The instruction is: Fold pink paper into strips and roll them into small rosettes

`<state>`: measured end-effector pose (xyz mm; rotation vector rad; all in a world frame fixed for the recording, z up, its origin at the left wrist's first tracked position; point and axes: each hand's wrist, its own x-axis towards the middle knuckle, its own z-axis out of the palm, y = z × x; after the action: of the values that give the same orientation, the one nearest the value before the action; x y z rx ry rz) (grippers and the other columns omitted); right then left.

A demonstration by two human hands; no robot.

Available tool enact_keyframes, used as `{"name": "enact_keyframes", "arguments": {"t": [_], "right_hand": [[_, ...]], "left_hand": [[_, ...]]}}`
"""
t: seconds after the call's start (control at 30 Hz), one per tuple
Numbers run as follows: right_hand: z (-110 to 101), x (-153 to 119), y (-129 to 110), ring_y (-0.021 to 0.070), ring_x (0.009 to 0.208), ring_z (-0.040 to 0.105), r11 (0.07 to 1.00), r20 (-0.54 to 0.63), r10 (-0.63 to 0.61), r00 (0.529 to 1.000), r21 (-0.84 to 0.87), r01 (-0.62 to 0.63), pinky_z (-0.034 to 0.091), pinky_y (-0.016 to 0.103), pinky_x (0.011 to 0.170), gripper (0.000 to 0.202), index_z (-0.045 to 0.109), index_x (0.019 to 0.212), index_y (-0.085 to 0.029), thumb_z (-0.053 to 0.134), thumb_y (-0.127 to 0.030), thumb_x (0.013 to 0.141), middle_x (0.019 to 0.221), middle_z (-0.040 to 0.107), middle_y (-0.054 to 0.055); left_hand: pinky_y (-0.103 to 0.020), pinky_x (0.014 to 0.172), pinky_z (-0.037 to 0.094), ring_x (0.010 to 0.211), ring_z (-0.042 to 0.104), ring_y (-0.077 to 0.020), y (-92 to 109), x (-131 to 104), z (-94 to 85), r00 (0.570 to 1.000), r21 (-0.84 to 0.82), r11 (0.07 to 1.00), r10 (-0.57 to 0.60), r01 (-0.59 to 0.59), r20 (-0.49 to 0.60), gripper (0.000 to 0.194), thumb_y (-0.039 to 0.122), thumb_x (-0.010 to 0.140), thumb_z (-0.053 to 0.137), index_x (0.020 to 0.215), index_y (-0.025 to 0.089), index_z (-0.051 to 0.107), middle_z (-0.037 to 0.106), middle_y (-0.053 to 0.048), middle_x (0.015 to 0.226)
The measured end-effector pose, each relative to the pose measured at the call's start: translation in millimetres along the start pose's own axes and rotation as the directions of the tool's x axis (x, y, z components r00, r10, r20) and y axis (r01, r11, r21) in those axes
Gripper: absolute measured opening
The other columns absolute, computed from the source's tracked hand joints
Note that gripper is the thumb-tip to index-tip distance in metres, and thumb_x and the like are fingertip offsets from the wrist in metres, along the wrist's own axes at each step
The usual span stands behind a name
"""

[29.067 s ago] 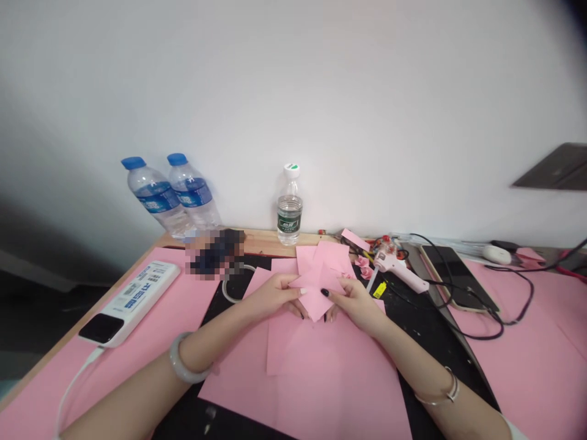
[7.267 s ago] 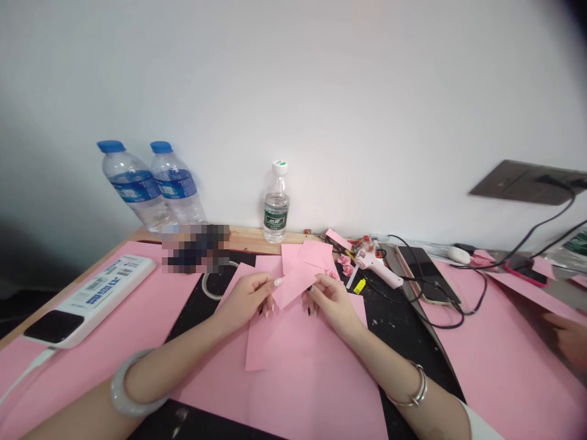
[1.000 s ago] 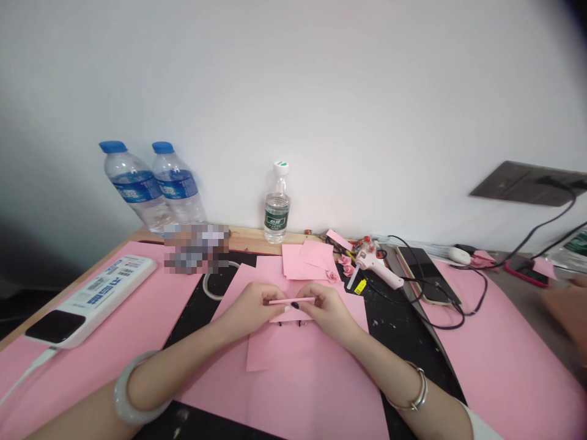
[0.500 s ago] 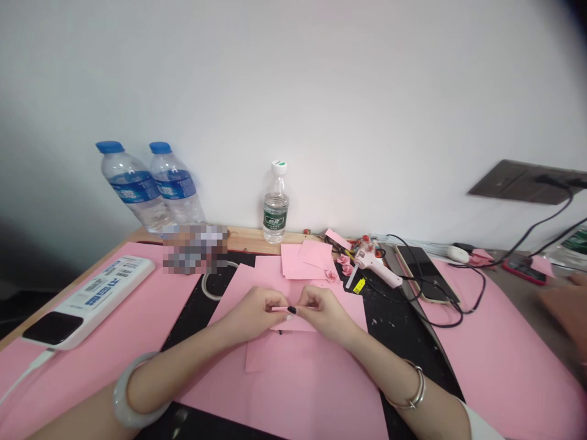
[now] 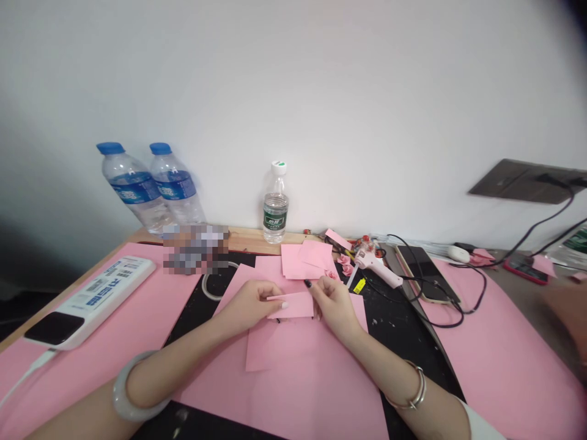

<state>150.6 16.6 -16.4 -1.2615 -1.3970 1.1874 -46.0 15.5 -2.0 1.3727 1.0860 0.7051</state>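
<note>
A small piece of pink paper (image 5: 297,305), apparently folded, is held up above larger pink sheets (image 5: 321,379). My left hand (image 5: 251,304) pinches its left end, thumb on the near face and fingers behind. At the right end, my right hand (image 5: 335,308) is closed around the edge, with its dark-nailed thumb raised along the corner; some of its fingertips are hidden. Just beyond the hands lie square pink papers (image 5: 302,260) and several small pink paper roses (image 5: 343,264).
Behind the right hand lies a pink glue gun (image 5: 378,269) with black cables, beside a phone (image 5: 424,275). A small water bottle (image 5: 275,214) stands by the wall. On the left are a white power bank-like device (image 5: 92,299) and two blue-capped bottles (image 5: 132,186). Another person's blurred hand (image 5: 568,311) shows at far right.
The pink paper has turned from nearly edge-on to showing its broad face. My right hand has shifted right, away from the left hand, to the paper's right end.
</note>
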Motion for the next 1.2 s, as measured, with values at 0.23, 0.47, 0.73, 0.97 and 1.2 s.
{"name": "enact_keyframes", "arguments": {"t": [0.23,0.47,0.73,0.97,1.2], "right_hand": [[3.0,-2.8,-0.8,0.0109,0.039,0.052,1.000,0.198,-0.020,0.980,0.010,0.018,0.038,0.021,0.040,0.032,0.044,0.067,-0.022,0.064,-0.044,0.078,0.047,0.049,-0.008],[5.9,-9.4,-1.1,0.0149,0.044,0.060,0.999,0.254,0.005,0.967,-0.051,0.008,0.040,0.022,0.042,0.028,0.042,0.066,-0.022,0.058,-0.040,0.081,0.047,0.047,-0.008],[6.0,-10.1,1.5,0.0131,0.042,0.056,0.996,0.205,-0.023,0.978,-0.080,0.040,0.038,0.021,0.041,0.025,0.043,0.067,-0.022,0.055,-0.036,0.085,0.048,0.051,-0.007],[4.4,-5.3,0.7,0.0117,0.038,0.050,0.999,0.110,-0.041,0.993,-0.016,0.043,0.036,0.022,0.040,0.036,0.037,0.062,-0.024,0.059,-0.044,0.082,0.044,0.044,-0.009],[1.0,-1.4,-2.2,0.0100,0.035,0.044,0.999,0.037,-0.036,0.999,-0.007,0.036,0.033,0.021,0.037,0.042,0.035,0.059,-0.024,0.061,-0.049,0.080,0.040,0.042,-0.009]], "left_hand": [[-0.023,0.056,0.039,0.060,0.055,-0.0147,-1.7,0.4,-1.2,0.994,0.102,0.993,0.070,-0.061,-0.089,0.018,0.031,0.074,0.065,0.065,0.016,0.062,0.060,0.002,0.061],[-0.025,0.069,0.042,0.075,0.061,-0.0177,-4.4,-2.6,1.5,0.970,0.223,0.948,0.241,-0.227,-0.037,0.019,0.029,0.085,0.057,0.080,0.016,0.071,0.070,-0.003,0.078],[-0.022,0.052,0.030,0.053,0.039,-0.0105,1.7,-3.6,1.8,0.955,0.285,0.948,0.209,-0.145,-0.211,0.035,0.034,0.076,0.065,0.053,0.018,0.044,0.042,0.006,0.052],[-0.023,0.052,0.031,0.051,0.040,-0.0111,4.3,-1.6,-2.7,0.960,0.305,0.942,0.204,-0.139,-0.194,0.036,0.035,0.078,0.061,0.053,0.019,0.042,0.044,0.006,0.051],[-0.023,0.052,0.035,0.049,0.047,-0.0122,2.6,-2.0,-9.4,0.951,0.376,0.909,0.258,-0.179,-0.171,0.041,0.036,0.085,0.054,0.049,0.019,0.043,0.052,0.003,0.046]]}}
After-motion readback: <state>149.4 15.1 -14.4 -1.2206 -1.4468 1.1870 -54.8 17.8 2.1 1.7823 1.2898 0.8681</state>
